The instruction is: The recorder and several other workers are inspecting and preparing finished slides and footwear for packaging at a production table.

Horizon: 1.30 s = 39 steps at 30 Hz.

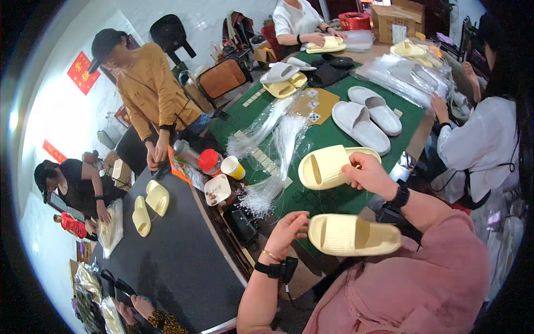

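Note:
My right hand (368, 176) is closed on a pale yellow slide slipper (325, 167), thumb and fingers gripping it near the strap's edge above the green table. Closer to me, my left hand (291, 229) pinches the toe end of another pale yellow slipper (354, 235), which lies level in front of my pink top with its sole inside facing up. The fingertips of that hand are partly hidden at the slipper's edge. Just left of both slippers, bundles of clear plastic strands (282, 146) with white tips spread over the green tabletop (311, 203).
A pair of grey slippers (360, 123) sits beyond my right hand. A red-lidded jar (210, 162), yellow paper cup (232, 167) and white tray (217, 190) stand at the left edge. Co-workers surround the tables; a black table (183, 261) holds a yellow pair (157, 198).

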Each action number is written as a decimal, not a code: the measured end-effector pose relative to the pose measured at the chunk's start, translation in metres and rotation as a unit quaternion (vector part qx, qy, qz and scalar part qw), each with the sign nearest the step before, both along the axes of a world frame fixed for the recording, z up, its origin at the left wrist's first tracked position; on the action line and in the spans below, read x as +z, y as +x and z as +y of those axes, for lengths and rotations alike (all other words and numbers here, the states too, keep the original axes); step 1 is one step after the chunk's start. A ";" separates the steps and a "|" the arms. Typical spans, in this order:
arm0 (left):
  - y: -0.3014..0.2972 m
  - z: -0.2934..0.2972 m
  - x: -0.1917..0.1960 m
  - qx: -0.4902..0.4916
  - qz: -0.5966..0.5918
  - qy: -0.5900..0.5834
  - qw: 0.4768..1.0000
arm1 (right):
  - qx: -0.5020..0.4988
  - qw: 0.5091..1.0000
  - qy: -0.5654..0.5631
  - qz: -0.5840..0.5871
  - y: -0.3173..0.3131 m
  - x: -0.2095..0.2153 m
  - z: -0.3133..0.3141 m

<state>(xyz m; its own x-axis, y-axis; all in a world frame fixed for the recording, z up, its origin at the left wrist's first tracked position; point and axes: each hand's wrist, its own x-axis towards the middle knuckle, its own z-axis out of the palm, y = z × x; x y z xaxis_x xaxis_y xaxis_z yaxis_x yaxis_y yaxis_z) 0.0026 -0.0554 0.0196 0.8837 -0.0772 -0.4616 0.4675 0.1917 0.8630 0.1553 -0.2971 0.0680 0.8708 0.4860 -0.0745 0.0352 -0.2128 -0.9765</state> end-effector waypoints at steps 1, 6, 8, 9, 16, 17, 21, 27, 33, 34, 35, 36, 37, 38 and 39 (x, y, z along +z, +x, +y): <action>0.001 0.000 -0.002 0.020 0.001 0.036 0.999 | -0.009 1.000 0.006 0.010 0.005 -0.017 -0.001; 0.001 -0.009 -0.023 -0.028 -0.018 0.252 0.967 | 0.026 0.999 -0.028 0.007 0.012 -0.079 -0.011; 0.000 -0.018 -0.033 -0.039 -0.057 0.318 0.946 | 0.067 0.986 -0.118 -0.096 0.016 -0.088 -0.015; -0.002 -0.022 -0.038 -0.056 -0.100 0.365 0.924 | 0.066 0.976 -0.147 -0.147 0.017 -0.090 -0.018; 0.002 -0.035 -0.050 -0.035 -0.099 0.369 0.923 | 0.090 0.932 -0.240 -0.256 0.017 -0.083 -0.019; 0.003 -0.034 -0.051 -0.037 -0.069 0.341 0.937 | 0.086 0.933 -0.233 -0.262 0.017 -0.082 -0.018; 0.008 -0.022 -0.050 0.028 -0.049 0.271 0.961 | 0.137 0.924 -0.265 -0.240 0.014 -0.074 -0.011; 0.010 0.009 -0.039 0.210 -0.032 0.303 0.929 | 0.209 0.951 -0.164 -0.158 -0.003 -0.067 0.000; -0.002 -0.002 -0.036 0.009 -0.080 0.468 0.880 | 0.220 0.902 -0.269 -0.257 -0.020 -0.078 0.011; -0.003 -0.004 -0.036 -0.021 -0.086 0.468 0.879 | 0.200 0.905 -0.289 -0.240 -0.022 -0.080 0.015; -0.001 -0.005 -0.037 -0.016 -0.119 0.492 0.862 | 0.182 0.918 -0.261 -0.236 -0.023 -0.082 0.019; -0.001 -0.004 -0.038 0.005 -0.148 0.496 0.855 | 0.191 0.914 -0.259 -0.246 -0.024 -0.082 0.022; 0.000 -0.002 -0.038 0.019 -0.120 0.480 0.869 | 0.188 0.920 -0.249 -0.239 -0.026 -0.081 0.025; 0.001 0.001 -0.038 0.032 -0.082 0.463 0.882 | 0.189 0.923 -0.260 -0.212 -0.027 -0.078 0.027; 0.002 0.003 -0.038 0.042 -0.089 0.459 0.883 | 0.206 0.919 -0.273 -0.196 -0.025 -0.073 0.028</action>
